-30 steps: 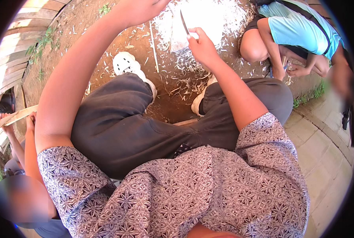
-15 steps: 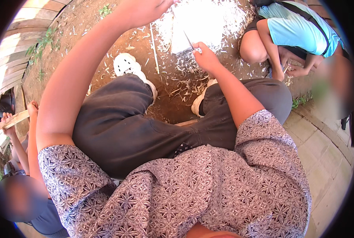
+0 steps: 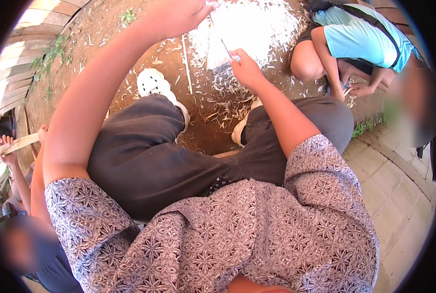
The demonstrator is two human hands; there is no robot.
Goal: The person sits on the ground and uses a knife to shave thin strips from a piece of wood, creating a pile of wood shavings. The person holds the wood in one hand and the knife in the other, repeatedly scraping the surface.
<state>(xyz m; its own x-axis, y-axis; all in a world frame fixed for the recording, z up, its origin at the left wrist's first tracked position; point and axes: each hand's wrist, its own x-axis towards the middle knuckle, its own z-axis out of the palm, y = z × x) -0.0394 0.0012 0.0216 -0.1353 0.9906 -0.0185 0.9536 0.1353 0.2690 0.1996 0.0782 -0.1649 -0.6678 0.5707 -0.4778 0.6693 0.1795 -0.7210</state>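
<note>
My right hand is closed, thumb and fingers gripping a thin dark blade-like strip. The strip slants up and away to the left, toward my left hand. That hand is at the top edge with its fingers bent together and partly cut off by the frame. What it pinches is too small and too bright to make out. Below both hands lies a glaring white patch, edged with pale shavings.
A long pale stick lies on the brown soil. My white shoe is beside it. At right a person in a light blue shirt crouches, working with a small stick. Another person at left holds a wooden slat. Paving lies lower right.
My right hand has shifted slightly left, and more of the thin strip shows between my hands. My left hand has moved a little lower. The crouching person's hands have shifted.
</note>
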